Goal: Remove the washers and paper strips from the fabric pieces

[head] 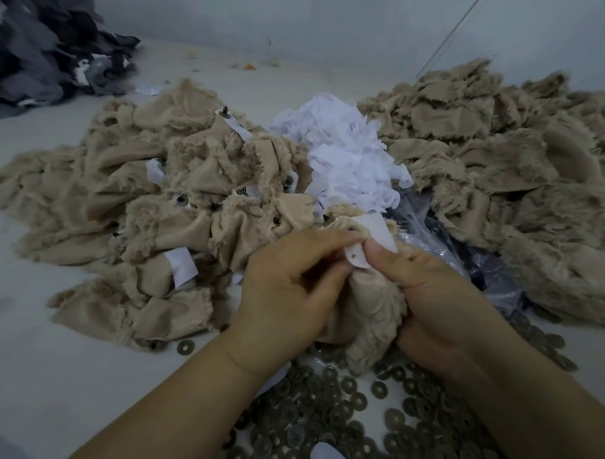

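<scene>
The paper strip (360, 246) sits pinched between your two thumbs, atop the beige fabric piece (369, 306) that your left hand (289, 291) and right hand (434, 300) grip with curled fingers, above the loose washers (369, 422).

Fabric pile (128, 201) is heaped left, second fabric pile (498, 174) right, paper strips (346, 159) piled between them. Washers (369, 416) are spread nearest the camera. Another cloth heap (37, 49) is seen far back left.
</scene>
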The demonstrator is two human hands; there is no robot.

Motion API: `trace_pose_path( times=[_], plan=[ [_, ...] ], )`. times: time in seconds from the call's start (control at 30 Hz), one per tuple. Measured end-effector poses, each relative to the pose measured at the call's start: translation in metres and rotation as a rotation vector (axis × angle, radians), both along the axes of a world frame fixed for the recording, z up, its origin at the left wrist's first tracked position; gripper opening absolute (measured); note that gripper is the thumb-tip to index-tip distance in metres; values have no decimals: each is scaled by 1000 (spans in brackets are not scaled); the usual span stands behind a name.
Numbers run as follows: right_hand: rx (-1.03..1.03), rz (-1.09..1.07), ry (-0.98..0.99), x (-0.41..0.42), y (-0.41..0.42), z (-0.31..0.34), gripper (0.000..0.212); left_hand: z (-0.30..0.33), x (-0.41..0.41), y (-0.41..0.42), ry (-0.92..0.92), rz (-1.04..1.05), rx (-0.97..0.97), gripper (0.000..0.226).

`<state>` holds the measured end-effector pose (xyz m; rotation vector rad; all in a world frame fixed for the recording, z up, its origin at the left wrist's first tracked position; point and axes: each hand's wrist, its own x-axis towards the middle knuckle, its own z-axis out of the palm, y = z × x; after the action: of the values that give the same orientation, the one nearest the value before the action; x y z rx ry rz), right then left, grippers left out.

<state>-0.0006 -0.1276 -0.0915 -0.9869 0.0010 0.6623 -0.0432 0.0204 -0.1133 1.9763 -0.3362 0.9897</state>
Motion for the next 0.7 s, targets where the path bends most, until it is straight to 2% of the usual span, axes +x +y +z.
trace_pose_path(
  times=[0.07, 0.13, 0.27, 0.4, 0.53, 0.7],
  plan=[
    [-3, -30, 23, 1, 0, -1, 41, 3, -1, -2, 135, -31, -239, 20],
    [-15, -50, 62, 3, 1, -2, 43, 6, 0, -1, 228, -44, -349, 18],
    [-57, -57, 63, 3, 1, -3, 48, 8, -1, -1, 280, -117, -319, 3],
    [-55, -47, 23, 2, 0, -2, 46, 6, 0, -2, 309, -117, -332, 11],
    [-65, -28, 16, 0, 0, 0, 38, 4, 2, -3, 267, -97, -207, 23],
    [-80, -36, -32, -1, 1, -1, 37, 1, 5, -2, 229, -13, -104, 18]
  ],
)
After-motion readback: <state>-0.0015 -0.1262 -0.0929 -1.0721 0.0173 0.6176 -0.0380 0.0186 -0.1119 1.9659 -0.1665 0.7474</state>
